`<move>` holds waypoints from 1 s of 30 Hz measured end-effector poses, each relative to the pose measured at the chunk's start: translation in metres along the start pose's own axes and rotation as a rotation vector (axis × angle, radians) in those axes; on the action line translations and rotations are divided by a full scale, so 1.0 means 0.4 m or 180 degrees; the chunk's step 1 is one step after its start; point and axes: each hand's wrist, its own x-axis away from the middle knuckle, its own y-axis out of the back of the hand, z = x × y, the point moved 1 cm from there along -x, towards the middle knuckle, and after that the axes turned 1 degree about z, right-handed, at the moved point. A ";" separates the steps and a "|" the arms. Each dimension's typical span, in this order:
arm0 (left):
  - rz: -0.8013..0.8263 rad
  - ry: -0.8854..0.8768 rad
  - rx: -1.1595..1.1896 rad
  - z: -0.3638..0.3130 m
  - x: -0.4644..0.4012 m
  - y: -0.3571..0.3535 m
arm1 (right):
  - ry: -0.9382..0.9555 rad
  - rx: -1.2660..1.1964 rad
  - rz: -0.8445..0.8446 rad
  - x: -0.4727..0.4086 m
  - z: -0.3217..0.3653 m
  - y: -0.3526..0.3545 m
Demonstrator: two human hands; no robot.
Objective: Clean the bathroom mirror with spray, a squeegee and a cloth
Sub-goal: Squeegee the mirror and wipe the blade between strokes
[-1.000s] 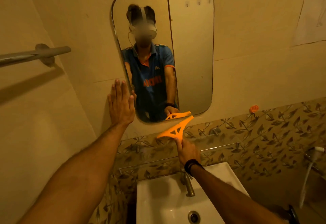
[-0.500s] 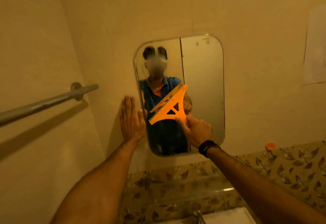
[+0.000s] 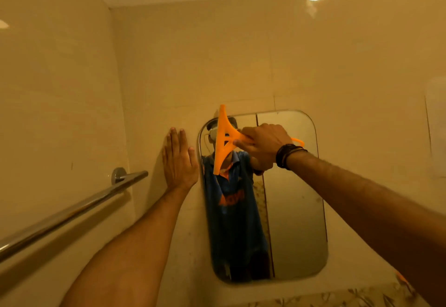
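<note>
Your right hand (image 3: 261,146) curled its fingers round the handle of the orange plastic squeegee (image 3: 225,140), whose blade stood nearly upright left of those fingers, over the upper-left corner of the rounded rectangular wall mirror (image 3: 293,210). Your left hand (image 3: 179,161) pressed flat, fingers together, on the beige tiled wall (image 3: 241,53) just left of the mirror's edge.

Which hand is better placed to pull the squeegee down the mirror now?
Right. The right hand already grips the orange squeegee, with its blade at the upper left of the mirror. The left hand holds nothing and lies flat on the wall beside the mirror's left edge.
</note>
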 end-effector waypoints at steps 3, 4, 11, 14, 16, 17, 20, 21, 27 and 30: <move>-0.0106 0.0016 -0.0091 -0.007 -0.004 -0.014 | 0.0219 -0.0010 0.0177 -0.064 0.007 0.007; -0.0122 0.0013 -0.0124 -0.008 -0.001 -0.022 | 0.0278 -0.0022 0.0246 -0.080 0.012 0.005; -0.0329 0.0028 -0.0326 0.012 -0.001 -0.070 | 0.0160 -0.0067 0.0359 -0.086 0.001 -0.042; -0.0415 0.0013 -0.0319 0.022 -0.005 -0.081 | 0.0046 -0.0205 0.0388 -0.055 -0.045 -0.062; -0.0449 -0.0003 -0.0324 0.023 -0.006 -0.085 | -0.0010 -0.0209 0.0404 -0.030 -0.087 -0.067; -0.0467 -0.0017 -0.0319 0.025 -0.007 -0.085 | -0.0036 -0.0173 0.0405 -0.019 -0.112 -0.064; -0.0522 -0.0046 -0.0343 0.025 -0.005 -0.086 | -0.0196 -0.0098 0.0423 0.026 -0.201 -0.043; -0.0528 -0.0035 -0.0366 0.025 -0.005 -0.086 | -0.0272 -0.0087 0.0425 0.045 -0.232 -0.033; -0.0429 0.0084 -0.0444 0.017 -0.003 -0.081 | -0.0611 0.0058 0.0351 0.139 -0.340 0.013; -0.0340 0.0081 -0.0451 0.013 -0.002 -0.070 | -0.0685 0.0065 0.0107 0.136 -0.302 0.030</move>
